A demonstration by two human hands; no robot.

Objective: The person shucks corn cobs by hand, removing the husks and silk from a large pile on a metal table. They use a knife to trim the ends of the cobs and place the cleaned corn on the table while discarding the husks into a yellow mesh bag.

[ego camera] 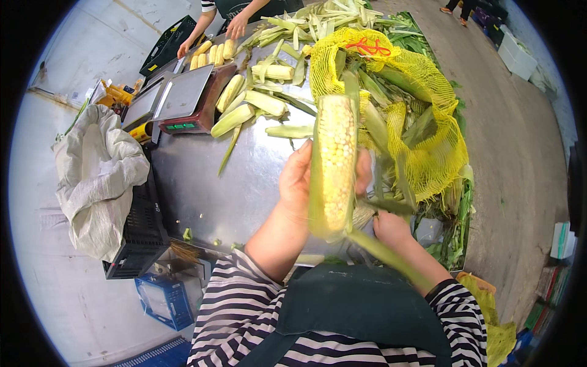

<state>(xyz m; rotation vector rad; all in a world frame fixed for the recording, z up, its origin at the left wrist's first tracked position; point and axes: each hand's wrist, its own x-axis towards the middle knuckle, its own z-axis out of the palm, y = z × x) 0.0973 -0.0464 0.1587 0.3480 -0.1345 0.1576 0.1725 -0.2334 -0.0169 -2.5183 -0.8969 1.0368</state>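
Observation:
My left hand (297, 179) grips an upright, partly husked corn cob (337, 160) from behind, fingertips showing at its right side. Its pale yellow kernels face me, with green husk along both sides. Lower right, my right hand (392, 227) is curled beside a blurred strip of corn husk (389, 206); whether it grips the strip is unclear. A yellow mesh bag (431, 169) lies open to the right, with unhusked corn (406, 85) in it. Trimmed cobs in pale husk (233, 120) lie on the metal table (197, 183), left of the bag.
A red digital scale (192, 121) with a metal pan stands left of the cobs. Across the table, a co-worker's hands (237, 25) are near bare cobs (219, 54). Stripped husks (321, 18) are heaped at the far edge. A white woven sack (98, 183) covers a black crate (142, 229).

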